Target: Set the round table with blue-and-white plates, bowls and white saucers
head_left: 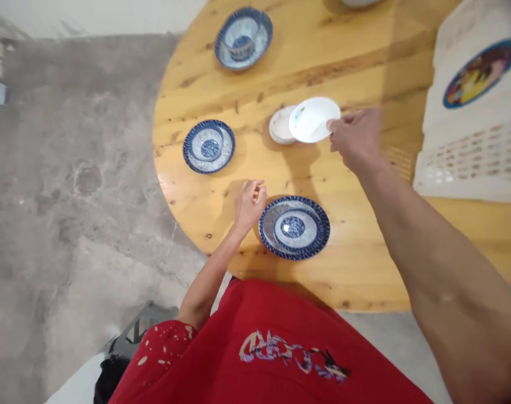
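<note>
My right hand (356, 137) pinches the rim of a small white bowl (316, 118) between thumb and fingers, holding it above the table. Partly behind that bowl, a stack of similar white dishes (279, 126) stands on the wood. My left hand (250, 205) is loosely curled with nothing in it, beside the left rim of the nearest blue-patterned plate (268, 238). A matching bowl (295, 226) sits on that plate. To the left, a second plate (226, 157) bears another blue-and-white bowl (207, 146).
Farther back on the round wooden table (348, 185) is a third blue-patterned plate (263, 42) with a bowl (241, 39) on it. A white slatted plastic basket (469, 134) takes up the right side. A white dish edge (359, 2) shows at the top.
</note>
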Tool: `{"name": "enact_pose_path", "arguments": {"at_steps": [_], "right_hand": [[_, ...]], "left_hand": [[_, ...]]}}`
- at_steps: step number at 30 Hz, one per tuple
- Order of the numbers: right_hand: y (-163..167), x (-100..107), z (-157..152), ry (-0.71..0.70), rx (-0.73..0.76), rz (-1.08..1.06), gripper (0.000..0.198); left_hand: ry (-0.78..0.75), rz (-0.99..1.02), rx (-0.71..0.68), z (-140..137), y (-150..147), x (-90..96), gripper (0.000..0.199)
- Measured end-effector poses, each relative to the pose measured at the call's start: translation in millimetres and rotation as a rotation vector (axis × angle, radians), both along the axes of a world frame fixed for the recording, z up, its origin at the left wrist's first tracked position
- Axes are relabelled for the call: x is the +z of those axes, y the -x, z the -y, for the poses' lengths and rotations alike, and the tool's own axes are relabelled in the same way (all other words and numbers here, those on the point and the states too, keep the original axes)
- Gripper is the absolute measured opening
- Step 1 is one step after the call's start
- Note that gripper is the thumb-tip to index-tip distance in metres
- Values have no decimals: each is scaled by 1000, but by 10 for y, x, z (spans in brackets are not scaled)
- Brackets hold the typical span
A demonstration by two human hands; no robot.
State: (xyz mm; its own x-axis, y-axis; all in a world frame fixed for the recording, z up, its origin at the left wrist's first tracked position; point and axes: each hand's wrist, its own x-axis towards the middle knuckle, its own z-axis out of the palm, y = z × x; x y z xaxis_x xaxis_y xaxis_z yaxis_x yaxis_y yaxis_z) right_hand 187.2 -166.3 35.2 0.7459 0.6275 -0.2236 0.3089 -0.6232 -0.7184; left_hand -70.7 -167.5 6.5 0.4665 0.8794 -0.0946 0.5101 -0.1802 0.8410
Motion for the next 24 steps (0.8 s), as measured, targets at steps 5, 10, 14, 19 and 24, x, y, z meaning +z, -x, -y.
{"name": "enact_pose_path", "arguments": {"at_steps": [5, 10, 14, 19, 24], "right_hand": [[85, 0, 1139, -97, -231, -58, 24], [297, -234, 2251, 2, -449, -114, 24], [537, -457, 2676, 23, -516, -204, 26], [746, -621, 2705, -31, -546, -269, 24], [801, -690, 2649, -91, -559, -268, 23]], "left_hand": [[-7, -3, -8, 184, 169, 2, 22], [-39, -11, 99, 323, 447, -17, 21], [-42, -63, 166, 425, 637, -68, 22], [-59, -63, 151, 499, 731, -124, 23], [-55, -53, 139, 511, 719, -133, 23]]}}
